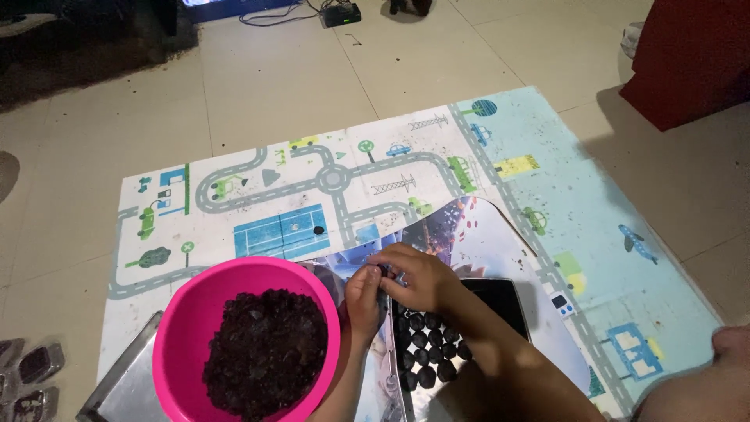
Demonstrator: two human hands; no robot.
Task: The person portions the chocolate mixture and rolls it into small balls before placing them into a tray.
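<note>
My left hand (pixel 362 301) and my right hand (pixel 416 277) meet fingertip to fingertip over a road-pattern play mat (pixel 234 180). Together they pinch a small dark lump (pixel 376 273), which the fingers mostly hide. Just below the hands, a black tray (pixel 494 301) holds rows of several dark round balls (pixel 426 352); my right forearm covers part of it. Left of my left hand stands a pink bowl (pixel 187 312) heaped with dark crumbly material (pixel 266 352). A glossy printed sheet (pixel 476 234) lies under the tray.
A metal tray (pixel 117 379) sits under the pink bowl. One dark ball (pixel 318 230) lies loose on the mat. Small foil cups (pixel 35 363) are at the lower left. A red block (pixel 695 55) stands at the top right, and a black box with cables (pixel 341 13) at the top.
</note>
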